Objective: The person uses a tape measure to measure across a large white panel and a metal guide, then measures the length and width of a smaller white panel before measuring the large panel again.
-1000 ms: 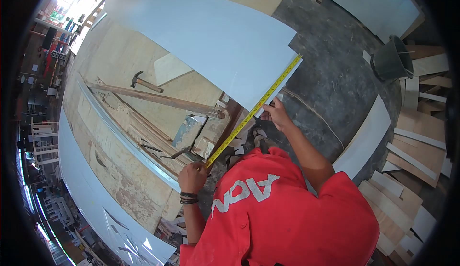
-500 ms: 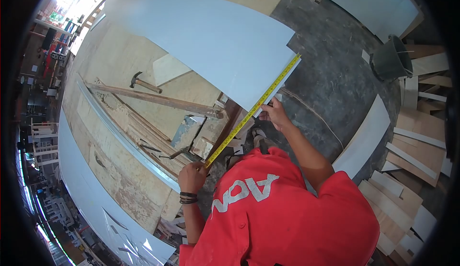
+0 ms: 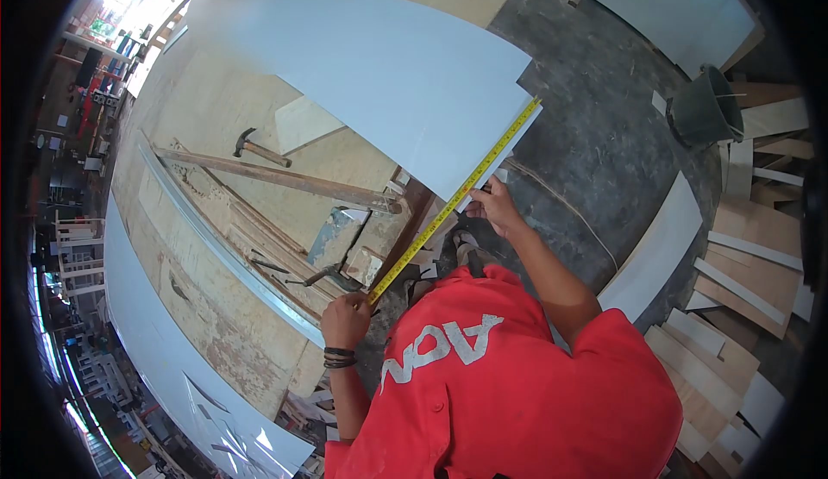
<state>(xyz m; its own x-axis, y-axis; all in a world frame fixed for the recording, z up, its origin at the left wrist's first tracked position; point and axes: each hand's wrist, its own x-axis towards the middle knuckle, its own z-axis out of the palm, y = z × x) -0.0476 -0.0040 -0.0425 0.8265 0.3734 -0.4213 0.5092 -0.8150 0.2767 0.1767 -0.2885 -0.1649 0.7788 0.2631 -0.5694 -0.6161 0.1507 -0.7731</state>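
A yellow tape measure [image 3: 417, 246] is stretched in a straight line along the near end of a large white panel [image 3: 405, 74]. It reaches from the panel's far corner down past its near corner toward me. My left hand [image 3: 345, 319], with dark bands at the wrist, is closed around the lower end of the tape; whether a case is inside the fist is hidden. My right hand [image 3: 494, 206] pinches the tape near the panel's near corner, its fingertips at the panel's edge.
On the plywood-topped table [image 3: 207, 91] lie a claw hammer [image 3: 261, 149], a long wooden bar [image 3: 276, 179], a metal strip [image 3: 224, 237] and a clamp-like tool [image 3: 323, 276]. A dark bucket [image 3: 703, 108] and stacked board offcuts [image 3: 742, 263] stand at right.
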